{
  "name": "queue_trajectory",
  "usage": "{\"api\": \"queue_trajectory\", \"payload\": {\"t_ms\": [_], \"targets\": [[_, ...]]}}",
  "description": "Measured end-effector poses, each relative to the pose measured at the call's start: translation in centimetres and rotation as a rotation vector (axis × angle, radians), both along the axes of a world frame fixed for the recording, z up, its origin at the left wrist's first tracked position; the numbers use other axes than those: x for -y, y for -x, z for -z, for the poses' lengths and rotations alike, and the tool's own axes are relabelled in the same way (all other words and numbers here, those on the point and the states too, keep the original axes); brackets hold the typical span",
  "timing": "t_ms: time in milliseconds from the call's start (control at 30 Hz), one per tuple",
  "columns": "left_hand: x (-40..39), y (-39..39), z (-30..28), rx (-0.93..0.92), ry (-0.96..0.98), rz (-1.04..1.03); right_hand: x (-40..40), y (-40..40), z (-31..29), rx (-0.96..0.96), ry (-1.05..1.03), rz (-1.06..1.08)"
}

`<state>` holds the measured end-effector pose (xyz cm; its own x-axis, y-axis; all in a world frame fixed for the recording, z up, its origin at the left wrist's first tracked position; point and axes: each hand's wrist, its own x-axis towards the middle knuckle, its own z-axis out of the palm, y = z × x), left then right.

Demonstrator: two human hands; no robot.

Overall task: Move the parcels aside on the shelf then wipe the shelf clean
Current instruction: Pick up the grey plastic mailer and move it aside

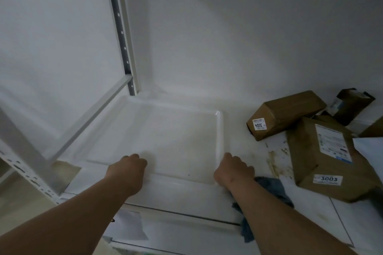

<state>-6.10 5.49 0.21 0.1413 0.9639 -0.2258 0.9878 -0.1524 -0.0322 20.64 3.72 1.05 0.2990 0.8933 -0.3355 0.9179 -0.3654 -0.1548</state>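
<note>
A white tray point(219, 130) lies on the white shelf point(259, 151). My left hand point(127, 168) grips its near edge, fingers curled over the rim. My right hand point(233, 168) grips the tray's near right corner. A blue cloth point(273, 189) lies on the shelf under my right forearm. Brown parcels sit at the right: one labelled 3004 point(286, 114), one labelled 3003 point(323, 159), and a dark one point(352, 103) behind them. Yellow-brown stains point(273, 161) mark the shelf between the tray and the parcels.
A white perforated upright post point(121, 33) stands at the shelf's back left corner, with a side rail point(91, 118) running forward. The white wall point(248, 37) is close behind. A white sheet point(369, 147) pokes in at the right edge. Papers point(128, 227) lie on a lower level.
</note>
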Motion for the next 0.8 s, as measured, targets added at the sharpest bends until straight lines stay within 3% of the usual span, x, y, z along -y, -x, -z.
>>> {"api": "queue_trajectory", "payload": {"t_ms": [100,333,467,600,700,800], "targets": [[0.0,0.0,-0.3,0.005,0.02,0.01,0.6,-0.4,-0.4,0.165,-0.06,0.007],[0.3,-3.0,-0.2,0.161,-0.035,0.178,1.5,-2.6,0.5,0.239,0.338,0.003],[0.4,-4.5,0.0,0.203,0.037,0.2,1.7,-3.4,1.4,0.204,0.284,-0.068],[0.1,-4.8,0.3,0.199,0.061,0.204,1.2,-3.7,0.6,0.081,0.17,-0.004],[0.2,-5.1,0.4,0.15,0.091,0.248,1.4,-2.9,-0.3,0.166,0.008,-0.003],[0.4,-5.5,0.2,0.116,0.116,0.275,1.6,-1.3,-0.5,0.148,-0.003,-0.076]]}}
